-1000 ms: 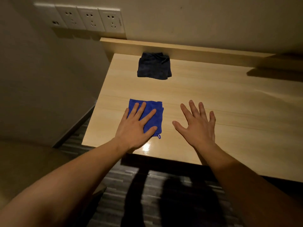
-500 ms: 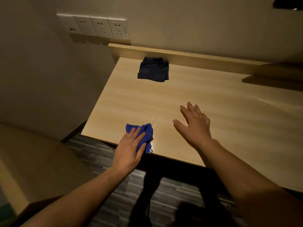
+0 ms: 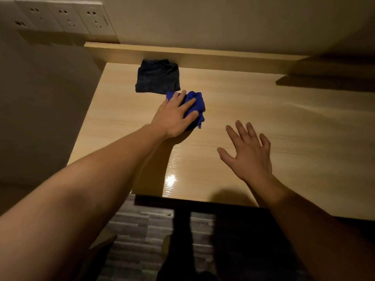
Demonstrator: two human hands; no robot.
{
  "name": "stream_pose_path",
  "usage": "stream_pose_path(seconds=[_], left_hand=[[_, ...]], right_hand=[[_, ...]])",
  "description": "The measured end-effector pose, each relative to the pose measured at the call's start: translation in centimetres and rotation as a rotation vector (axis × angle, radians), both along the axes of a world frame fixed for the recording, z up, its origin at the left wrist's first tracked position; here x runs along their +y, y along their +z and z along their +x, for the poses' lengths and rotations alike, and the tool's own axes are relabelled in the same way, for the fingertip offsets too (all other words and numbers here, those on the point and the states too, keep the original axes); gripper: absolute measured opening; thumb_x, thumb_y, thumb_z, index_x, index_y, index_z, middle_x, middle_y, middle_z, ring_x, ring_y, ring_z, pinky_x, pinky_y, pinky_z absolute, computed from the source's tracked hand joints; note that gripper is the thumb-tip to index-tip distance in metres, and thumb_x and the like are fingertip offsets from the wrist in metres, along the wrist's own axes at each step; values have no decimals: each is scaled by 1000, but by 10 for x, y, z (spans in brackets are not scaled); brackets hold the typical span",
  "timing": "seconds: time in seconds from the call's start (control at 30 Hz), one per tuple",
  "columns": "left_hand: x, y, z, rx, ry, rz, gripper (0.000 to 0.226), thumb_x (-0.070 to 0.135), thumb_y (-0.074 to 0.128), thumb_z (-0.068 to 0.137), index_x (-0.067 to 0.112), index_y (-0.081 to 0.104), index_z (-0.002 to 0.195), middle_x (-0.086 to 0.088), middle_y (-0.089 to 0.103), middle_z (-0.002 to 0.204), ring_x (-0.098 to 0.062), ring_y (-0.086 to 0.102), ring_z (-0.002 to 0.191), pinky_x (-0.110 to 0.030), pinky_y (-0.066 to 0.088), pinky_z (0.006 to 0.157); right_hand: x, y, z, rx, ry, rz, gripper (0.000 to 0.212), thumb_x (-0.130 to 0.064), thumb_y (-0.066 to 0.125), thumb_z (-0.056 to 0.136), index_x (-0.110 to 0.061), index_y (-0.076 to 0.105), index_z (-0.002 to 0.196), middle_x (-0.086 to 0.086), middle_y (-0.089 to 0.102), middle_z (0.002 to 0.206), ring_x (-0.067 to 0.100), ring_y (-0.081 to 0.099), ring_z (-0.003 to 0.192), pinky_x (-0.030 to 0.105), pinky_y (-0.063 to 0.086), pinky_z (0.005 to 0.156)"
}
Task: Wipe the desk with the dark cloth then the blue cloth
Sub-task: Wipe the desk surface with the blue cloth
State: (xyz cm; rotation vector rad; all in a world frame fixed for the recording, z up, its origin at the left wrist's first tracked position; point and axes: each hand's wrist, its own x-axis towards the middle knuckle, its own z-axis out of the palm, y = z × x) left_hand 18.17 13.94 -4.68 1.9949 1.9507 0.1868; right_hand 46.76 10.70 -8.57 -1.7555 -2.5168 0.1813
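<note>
left hand (image 3: 174, 116) fingers spread, pressing blue cloth (image 3: 195, 106) on surface (image 3: 263, 122) | dark cloth (image 3: 157, 77) touching at 11 o'clock | right hand (image 3: 247, 153) spread, empty

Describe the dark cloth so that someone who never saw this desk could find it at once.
On the light wooden desk, look to the far left corner, against the raised back ledge below the wall sockets. The dark cloth lies there folded and untouched, unlike the bunched blue cloth beside it under the left hand.
</note>
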Motion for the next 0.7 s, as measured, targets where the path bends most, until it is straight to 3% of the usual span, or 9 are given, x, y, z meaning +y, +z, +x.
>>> stream_pose_path(seconds=[0.07, 0.17, 0.7], left_hand=[[9, -12, 3, 59, -6, -65, 67, 70, 18, 107, 41, 18, 168, -3, 7, 179, -27, 1, 164, -53, 3, 131], [9, -19, 7, 128, 28, -33, 70, 75, 15, 103, 47, 10, 167, -2, 2, 179, -28, -3, 164, -55, 0, 130], [-113, -24, 23, 131, -33, 1, 72, 76, 13, 102, 47, 2, 167, -1, 0, 179, -24, -6, 164, -49, -2, 131]], right_hand=[[0, -2, 0, 8, -3, 4, 79, -83, 22, 95, -42, 23, 162, -7, 16, 174, 18, 4, 160, 53, 9, 120], [0, -3, 0, 17, -5, 12, 78, -83, 23, 95, -43, 23, 162, -7, 16, 173, 18, 4, 160, 52, 7, 120], [-3, -3, -1, 14, -4, -12, 79, -82, 21, 95, -42, 20, 163, -8, 13, 174, 17, 1, 160, 53, 10, 122]])
